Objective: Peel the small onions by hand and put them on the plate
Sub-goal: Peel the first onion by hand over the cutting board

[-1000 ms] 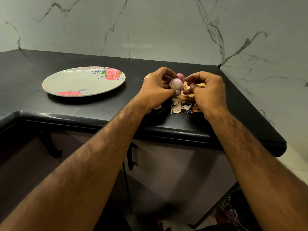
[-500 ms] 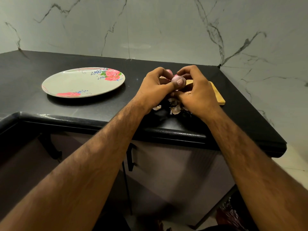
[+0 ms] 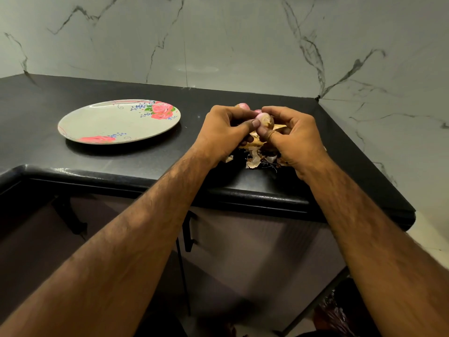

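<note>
While both hands meet above the black counter (image 3: 73,98) near its right end, they share a small pink onion (image 3: 265,118) that has a patch of brown papery skin on its right side. The left hand (image 3: 224,132) curls round it from the left, with the thumb tip pressed on its near face. The right hand (image 3: 297,139) pinches it from the right, thumb underneath and fingers curled over the top. Just behind the left knuckles a second pink onion (image 3: 243,106) shows, partly hidden. Dry brown peels (image 3: 252,162) lie scattered on the counter beneath the hands, close to its front edge. Well apart to the left sits a round white plate (image 3: 104,122) painted with pink roses and blue sprigs. A white marble wall (image 3: 218,45) with grey veins rises behind the counter, and dark cabinet doors (image 3: 243,251) stand below it.
</note>
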